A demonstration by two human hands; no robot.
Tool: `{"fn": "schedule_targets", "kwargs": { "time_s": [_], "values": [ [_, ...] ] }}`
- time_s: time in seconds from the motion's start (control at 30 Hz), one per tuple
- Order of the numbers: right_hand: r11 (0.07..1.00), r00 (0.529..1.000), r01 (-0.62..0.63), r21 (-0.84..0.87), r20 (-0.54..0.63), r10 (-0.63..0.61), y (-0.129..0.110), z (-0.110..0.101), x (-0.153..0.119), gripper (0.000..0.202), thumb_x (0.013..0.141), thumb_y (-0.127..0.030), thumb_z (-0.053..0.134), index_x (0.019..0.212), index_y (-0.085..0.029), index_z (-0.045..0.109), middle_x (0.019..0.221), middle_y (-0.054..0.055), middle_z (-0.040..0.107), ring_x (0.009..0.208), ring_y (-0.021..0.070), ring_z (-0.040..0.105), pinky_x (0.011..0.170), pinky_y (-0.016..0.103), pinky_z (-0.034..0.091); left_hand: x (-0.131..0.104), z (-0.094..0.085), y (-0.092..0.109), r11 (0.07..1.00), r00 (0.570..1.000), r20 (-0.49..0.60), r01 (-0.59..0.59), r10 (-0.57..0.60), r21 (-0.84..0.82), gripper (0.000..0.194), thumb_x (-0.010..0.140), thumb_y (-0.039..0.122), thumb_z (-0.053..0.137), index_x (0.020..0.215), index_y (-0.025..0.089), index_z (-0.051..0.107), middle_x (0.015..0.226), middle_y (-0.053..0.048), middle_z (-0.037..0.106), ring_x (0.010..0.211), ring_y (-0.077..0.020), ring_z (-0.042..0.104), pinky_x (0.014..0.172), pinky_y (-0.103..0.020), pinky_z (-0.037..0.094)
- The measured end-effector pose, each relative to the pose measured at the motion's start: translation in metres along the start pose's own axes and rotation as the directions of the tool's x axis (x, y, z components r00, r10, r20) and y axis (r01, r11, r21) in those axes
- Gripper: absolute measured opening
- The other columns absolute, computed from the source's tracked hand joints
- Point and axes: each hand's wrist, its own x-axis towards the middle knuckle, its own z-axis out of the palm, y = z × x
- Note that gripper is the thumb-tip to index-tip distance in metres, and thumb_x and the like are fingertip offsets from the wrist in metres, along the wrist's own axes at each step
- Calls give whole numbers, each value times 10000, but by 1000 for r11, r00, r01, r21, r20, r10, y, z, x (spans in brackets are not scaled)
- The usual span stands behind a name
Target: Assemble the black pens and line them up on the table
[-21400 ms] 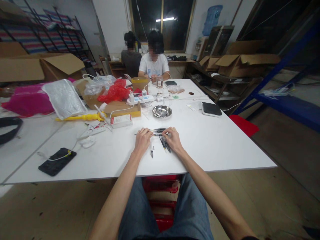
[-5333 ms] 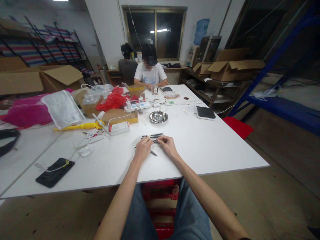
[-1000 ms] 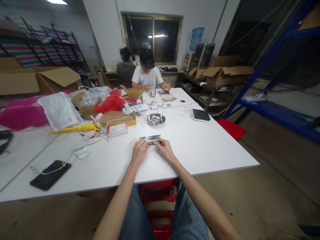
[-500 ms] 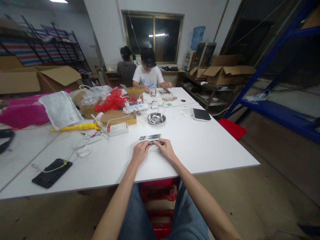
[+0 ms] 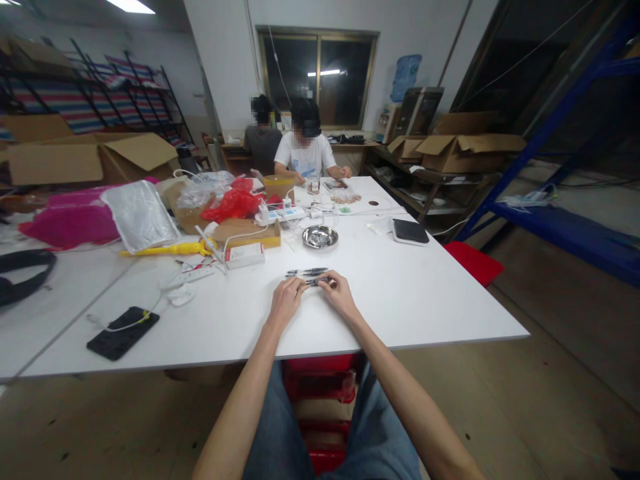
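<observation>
Cluttered white desk [image 5: 425,293] in a storeroom with cardboard boxes; left hand [image 5: 286,300] and right hand [image 5: 339,295] meet, fingers pinched together on one slim dark pen [image 5: 313,282], arms outstretched.

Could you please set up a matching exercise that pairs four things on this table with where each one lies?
Things:
1. metal bowl
2. black phone
3. black pad
4. pens

Places:
A. near the table's front left edge, with a cable attached
B. just beyond the fingertips of the left hand and right hand
C. far right part of the white table
D. mid-table, beyond the pens

Pairs: 1-D, 2-A, 3-C, 4-B
</observation>
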Motion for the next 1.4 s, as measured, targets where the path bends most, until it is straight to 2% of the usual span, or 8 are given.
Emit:
{"fn": "schedule_targets", "kwargs": {
  "time_s": [0.23,0.5,0.63,0.83,0.93,1.13,1.23,1.4],
  "values": [
    [978,991,103,-181,-62,-116,5,1,-3,251,842,-423,643,803,-185,710,789,45,610,761,193,531,714,302,400,0,0,-3,999,1000,0,21,-21,26,134,945,294,560,889,211,650,919,-31,721,917,-205,655,822,-338,466],
    [993,992,-58,-106,105,69,1,2,-4,525,887,-570,525,529,-195,440,518,-53,330,544,116,311,550,265,229,-3,-4,-1,981,989,-115,-72,93,178,175,957,290,542,886,203,676,872,-41,730,880,-218,623,793,-365,417],
    [992,996,-58,-110,61,65,2,2,-4,518,892,-562,515,532,-194,459,519,-47,365,556,124,344,563,266,253,-3,-2,0,975,988,-92,-107,127,196,201,970,310,514,922,202,677,888,-50,721,895,-221,610,801,-364,420],
    [951,998,55,-304,-11,-61,8,4,-3,315,899,-468,565,798,-194,683,824,43,637,827,202,526,798,320,402,-3,-4,5,967,995,-39,-76,88,243,173,966,288,509,987,204,658,964,-69,662,963,-237,573,835,-375,433],
    [914,996,78,-397,-17,-92,10,4,-5,249,883,-441,615,848,-213,709,985,72,625,980,236,508,913,379,394,-3,-6,9,960,998,-9,-62,67,274,143,943,249,533,1004,212,657,1011,-76,624,988,-243,555,846,-386,441],
    [860,998,19,-510,-39,-45,13,6,-7,153,833,-357,688,922,-240,730,1162,84,559,1111,279,449,975,449,374,0,-8,11,970,998,38,-53,45,238,88,873,220,603,945,219,653,1194,-93,562,1132,-269,516,946,-438,451],
    [843,998,-2,-538,-55,-33,13,7,-7,203,801,-319,703,992,-253,714,1226,82,527,1152,292,431,982,467,377,0,-7,11,976,999,36,-41,34,213,159,862,196,591,1007,226,648,1293,-101,528,1227,-279,481,1015,-462,436],
    [832,997,-11,-555,-71,-34,15,8,-6,469,785,-319,697,1242,-261,606,1325,104,495,1232,308,414,1010,482,383,1,-3,8,973,996,67,-71,57,221,412,892,210,545,1302,239,542,1465,-119,431,1353,-282,408,1122,-489,356]
  ]
}}
